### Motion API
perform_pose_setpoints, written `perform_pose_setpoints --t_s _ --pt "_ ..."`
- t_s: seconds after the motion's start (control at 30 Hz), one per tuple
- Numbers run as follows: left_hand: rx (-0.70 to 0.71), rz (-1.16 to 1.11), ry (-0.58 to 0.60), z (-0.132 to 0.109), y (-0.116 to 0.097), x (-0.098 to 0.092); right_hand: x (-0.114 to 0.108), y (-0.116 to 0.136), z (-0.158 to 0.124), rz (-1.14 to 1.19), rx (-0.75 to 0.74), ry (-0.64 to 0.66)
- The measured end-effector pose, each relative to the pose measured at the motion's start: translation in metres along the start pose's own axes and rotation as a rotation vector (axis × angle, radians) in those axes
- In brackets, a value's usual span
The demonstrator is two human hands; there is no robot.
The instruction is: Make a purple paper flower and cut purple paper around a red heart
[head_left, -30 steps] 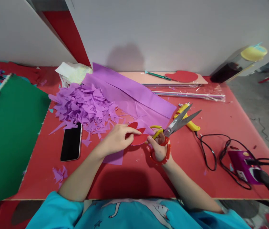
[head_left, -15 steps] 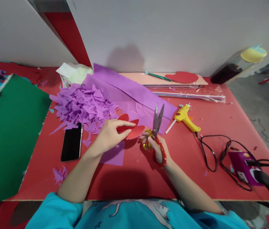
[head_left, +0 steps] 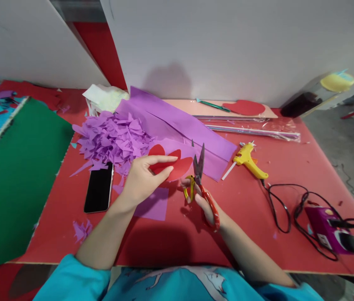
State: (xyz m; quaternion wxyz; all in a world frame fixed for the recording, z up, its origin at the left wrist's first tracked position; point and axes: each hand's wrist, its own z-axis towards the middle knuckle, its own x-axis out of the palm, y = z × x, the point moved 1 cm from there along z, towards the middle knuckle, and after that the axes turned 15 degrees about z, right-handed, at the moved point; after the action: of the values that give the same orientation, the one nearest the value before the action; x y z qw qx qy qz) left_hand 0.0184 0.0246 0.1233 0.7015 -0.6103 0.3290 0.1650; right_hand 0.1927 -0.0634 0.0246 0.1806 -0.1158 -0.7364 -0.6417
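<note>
Between the thumb and fingers of my left hand (head_left: pixel 144 177) is a red paper cutout (head_left: pixel 180 167) with rounded lobes, held above the table. My right hand (head_left: pixel 206 205) grips a pair of scissors (head_left: pixel 199 167) by its red and yellow handles, the blades parted and pointing away from me. The blades stand just right of the cutout, apparently not touching it. Below my left hand lies a small purple paper square (head_left: pixel 153 205). A heap of purple paper scraps (head_left: pixel 114 136) sits beyond it, beside larger folded purple sheets (head_left: pixel 192 133).
A phone (head_left: pixel 98 190) lies left, partly under scraps, near a green board (head_left: pixel 16 179). To the right are a yellow glue gun (head_left: pixel 250 161), its black cord and a purple power box (head_left: pixel 327 230). A green cutter (head_left: pixel 213 105) and a dark bottle (head_left: pixel 305 102) stand farther back.
The scissors have tilted to the left and moved nearer the red cutout, their blades still parted. My left hand has turned the cutout slightly. The whole view has shifted a little.
</note>
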Motion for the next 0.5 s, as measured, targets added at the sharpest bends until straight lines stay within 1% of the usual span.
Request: perform_pose_setpoints --t_s 0.13,0.23,0.5 --pt "0.013 0.016 0.011 -0.002 -0.002 0.002 0.007 0.001 -0.001 -0.076 -0.021 -0.022" --pt "0.029 0.026 0.008 -0.004 -0.004 0.005 0.010 0.002 -0.001 -0.078 -0.039 -0.054" --pt "0.026 -0.011 0.001 -0.005 -0.003 0.014 0.017 0.008 0.002 -0.045 -0.021 -0.057"
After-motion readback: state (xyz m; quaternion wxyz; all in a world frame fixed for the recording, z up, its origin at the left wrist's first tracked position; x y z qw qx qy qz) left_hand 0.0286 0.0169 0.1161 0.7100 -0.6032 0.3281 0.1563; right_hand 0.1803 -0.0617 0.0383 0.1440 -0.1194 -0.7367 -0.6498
